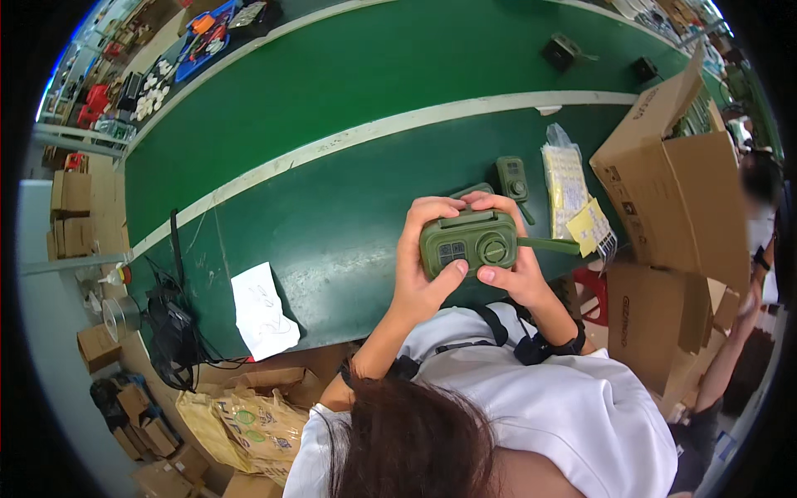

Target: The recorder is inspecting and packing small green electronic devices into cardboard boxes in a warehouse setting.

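Observation:
Both my hands are wrapped round an olive-green handheld device [469,241], a rounded box with a handle bar on top, dark square buttons and a round dial. My left hand [422,266] grips its left end, the thumb lying by the buttons. On its right end, my right hand [516,278] has its thumb below the dial. A green strap [550,245] sticks out to the right. Beyond my fingers stands a similar green device [512,178] with its own strap, and another [475,191] is partly hidden behind my hands.
To the right lie yellow sticker sheets [566,187] in plastic, beside a large open carton [672,178]. A crumpled white paper [261,311] and a black bag with cables [170,324] are at the left of the green table [332,224]. Someone's arm [730,357] reaches in at far right.

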`<state>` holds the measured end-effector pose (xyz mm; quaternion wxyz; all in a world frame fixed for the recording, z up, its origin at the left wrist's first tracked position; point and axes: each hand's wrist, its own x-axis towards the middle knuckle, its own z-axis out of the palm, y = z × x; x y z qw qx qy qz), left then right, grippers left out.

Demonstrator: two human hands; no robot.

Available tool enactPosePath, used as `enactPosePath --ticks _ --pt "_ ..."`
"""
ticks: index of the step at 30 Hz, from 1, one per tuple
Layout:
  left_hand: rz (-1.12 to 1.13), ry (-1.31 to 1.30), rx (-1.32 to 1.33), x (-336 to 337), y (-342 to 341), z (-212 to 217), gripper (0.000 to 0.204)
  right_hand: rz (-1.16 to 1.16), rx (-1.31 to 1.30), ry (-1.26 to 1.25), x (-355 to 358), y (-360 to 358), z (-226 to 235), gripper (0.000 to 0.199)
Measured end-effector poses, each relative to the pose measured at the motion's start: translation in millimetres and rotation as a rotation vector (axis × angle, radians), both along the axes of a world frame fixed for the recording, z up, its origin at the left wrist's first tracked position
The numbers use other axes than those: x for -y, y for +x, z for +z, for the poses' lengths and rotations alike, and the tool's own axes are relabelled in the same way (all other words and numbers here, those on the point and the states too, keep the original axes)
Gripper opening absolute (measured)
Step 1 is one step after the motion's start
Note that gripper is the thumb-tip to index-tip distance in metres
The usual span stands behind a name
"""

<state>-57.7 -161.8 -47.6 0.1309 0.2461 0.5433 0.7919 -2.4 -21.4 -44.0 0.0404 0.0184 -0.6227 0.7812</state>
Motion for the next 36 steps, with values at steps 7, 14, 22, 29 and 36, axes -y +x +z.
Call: enactPosePath --ticks 7,14,22,29,36 --pt "-0.068 -0.056 -0.032 -9.0 -0.3 5.2 0.051 -0.071 -0.074 0.042 -9.0 7.5 -1.5 0.068" --pt "-0.074 -0.068 -0.090 -13.9 0.3 8.8 0.051 -0.078 -0.162 0.092 -12.6 8.4 3.4 0.068" --pt "-0.051 -0.039 -0.161 -38.7 7.8 13.9 0.049 -0.180 -0.274 0.320 -33.0 23.1 16.6 0.064" --pt "-0.148 -0.081 -0.142 -64.5 25.1 16.1 0.051 -0.267 -0.279 0.230 -44.7 52.4 18.8 0.062" --pt "-0.293 -0.132 -0.173 -86.1 36.8 16.6 0.044 -0.356 -0.246 0.217 -60.2 79.9 10.5 0.065"
